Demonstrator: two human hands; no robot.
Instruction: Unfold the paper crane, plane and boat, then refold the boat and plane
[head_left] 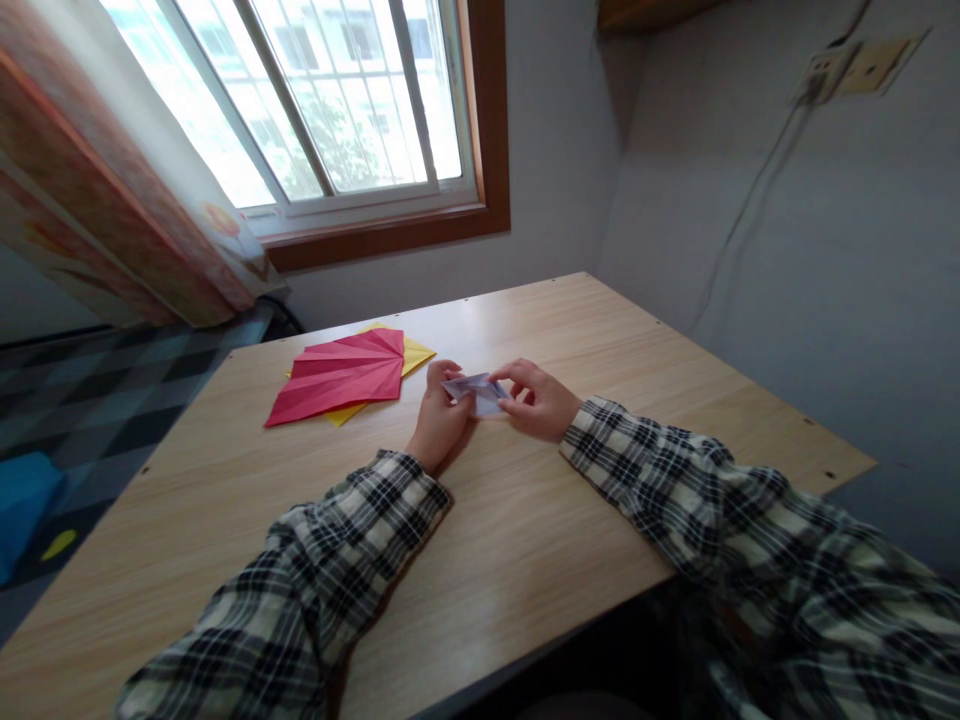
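Observation:
A small folded piece of pale lilac-white paper (486,397) is held between both hands, just above the wooden tabletop. My left hand (441,415) grips its left side, thumb at the near edge and fingers curled behind. On the right, my right hand (541,402) pinches the paper's other edge between thumb and fingers. The exact folds are too small to make out. Left of my hands lies a red sheet of paper (345,372) with fan-like creases, on top of yellow paper (418,353).
The light wooden table (637,370) reaches toward the wall and window (330,100). A curtain (127,170) hangs at the left above a checked surface (112,400) bearing a blue object (28,505). A cable (742,210) runs down from a wall socket (825,75).

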